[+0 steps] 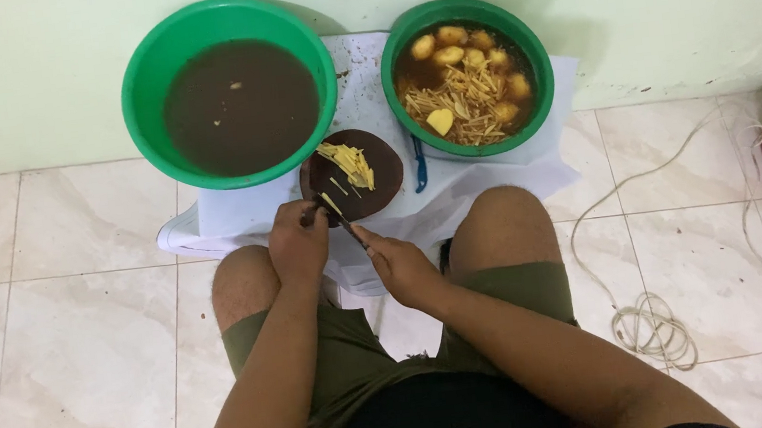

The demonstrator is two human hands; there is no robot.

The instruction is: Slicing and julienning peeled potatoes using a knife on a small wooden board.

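While my right hand (403, 268) grips the knife (352, 232), my left hand (297, 242) pins a piece on the near board (383, 168). Many strips (349, 162) are cut; whole potatoes (449, 55) wait in the right bowl (533, 47).

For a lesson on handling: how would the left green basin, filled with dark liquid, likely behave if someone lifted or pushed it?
The left green basin is filled well up with dark liquid, so it is probably heavy. The liquid would likely slosh and spill if it were pushed quickly. Its thin plastic rim may flex under that load, so lifting with both hands seems wiser.
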